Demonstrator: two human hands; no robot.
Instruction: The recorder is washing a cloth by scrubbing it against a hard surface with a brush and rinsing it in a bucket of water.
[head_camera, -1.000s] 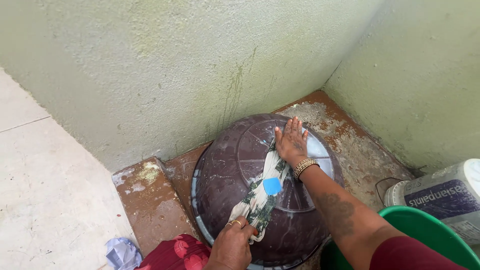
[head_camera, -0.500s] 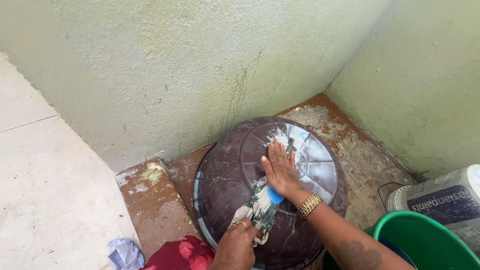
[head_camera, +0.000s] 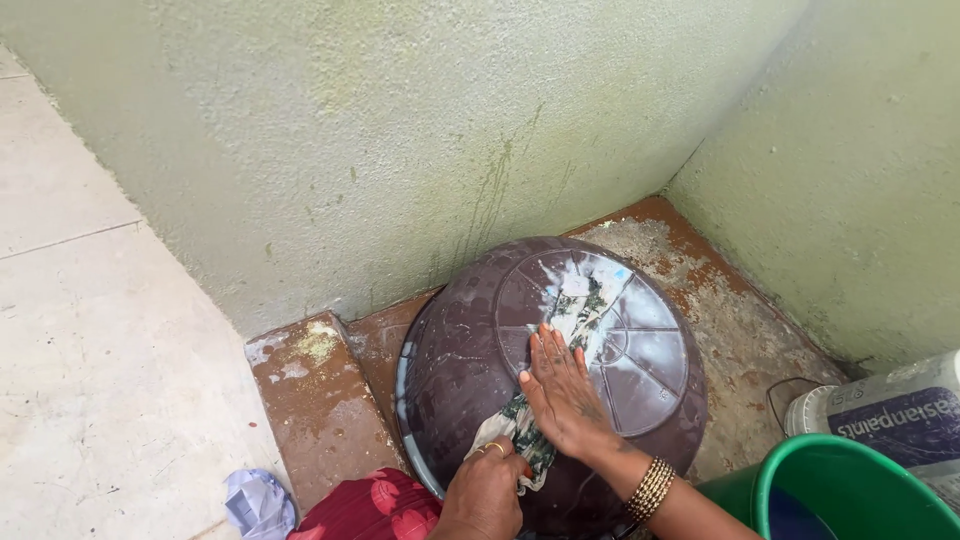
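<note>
An upturned dark brown plastic basin (head_camera: 470, 340) sits in the corner by the green walls, its base wet and soapy. A patterned green and white cloth (head_camera: 575, 310) lies stretched over the base. My right hand (head_camera: 562, 392) presses flat on the cloth, fingers spread, with gold bangles on the wrist. My left hand (head_camera: 485, 490) grips the near end of the cloth at the basin's lower edge, and a ring shows on one finger.
A green bucket (head_camera: 790, 490) holding blue liquid stands at the lower right, with a white plastic tub (head_camera: 890, 415) behind it. A brown stained ledge (head_camera: 315, 400) runs along the wall. A crumpled pale blue scrap (head_camera: 258, 503) lies on the tiled floor (head_camera: 90, 380). Red fabric (head_camera: 365, 510) shows at the bottom.
My right hand has slid down the cloth from the far side of the basin's base towards me. The blue soap bar seen earlier is no longer visible. The left hand keeps its grip.
</note>
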